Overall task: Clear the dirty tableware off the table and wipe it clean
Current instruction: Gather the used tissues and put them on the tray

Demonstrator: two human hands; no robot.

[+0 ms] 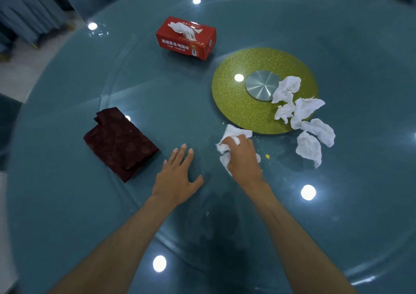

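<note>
On the glass table (pixel 67 203), the right hand (pixel 242 158) presses a crumpled tissue (pixel 234 134) against the surface, fingers curled over it, just beside the gold turntable (pixel 236 100). Yellow crumbs (pixel 267 156) lie close to its right, and I think a careless sweep could scatter them toward the used tissues (pixel 308 122) instead of gathering them. The left hand (pixel 177 176) rests flat with fingers spread, holding nothing, near the dark red cloth (pixel 119 143).
</note>
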